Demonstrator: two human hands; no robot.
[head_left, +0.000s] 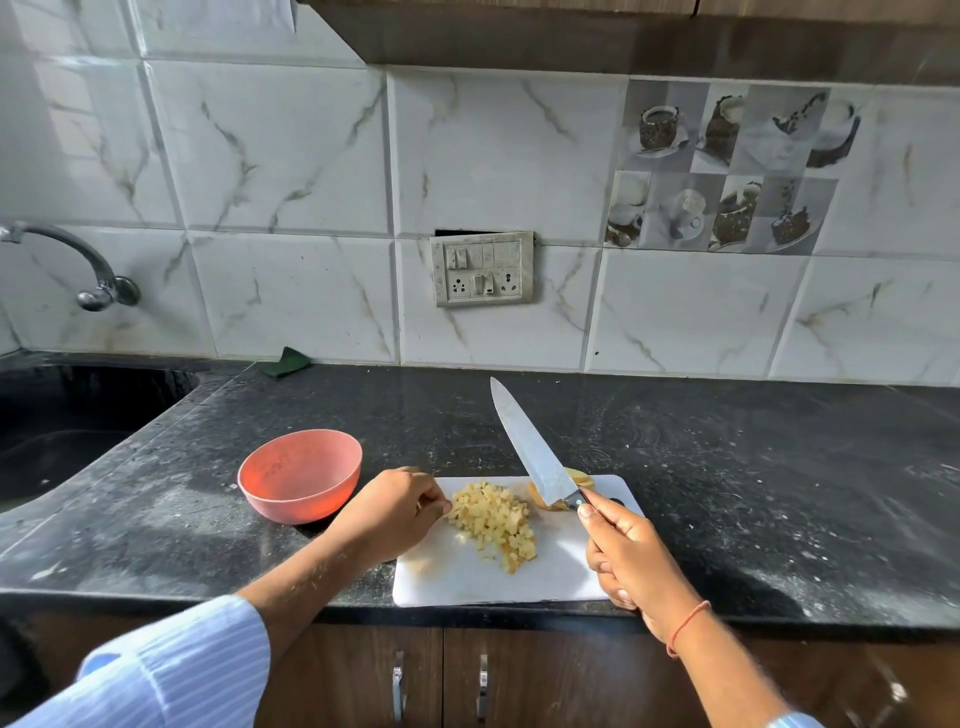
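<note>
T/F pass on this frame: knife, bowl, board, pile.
The right hand grips the long steel chef's knife by its handle. True.
The round coral plastic bowl holds the diced pieces. False: it looks empty; the pale yellow diced pile lies on the white rectangular cutting board.
The bowl stands left of the board. True.
The blade is cutting the pile. False: it points toward the tiled wall, right of the pile.
The left hand rests in the bowl. False: it is at the pile's left edge.
</note>
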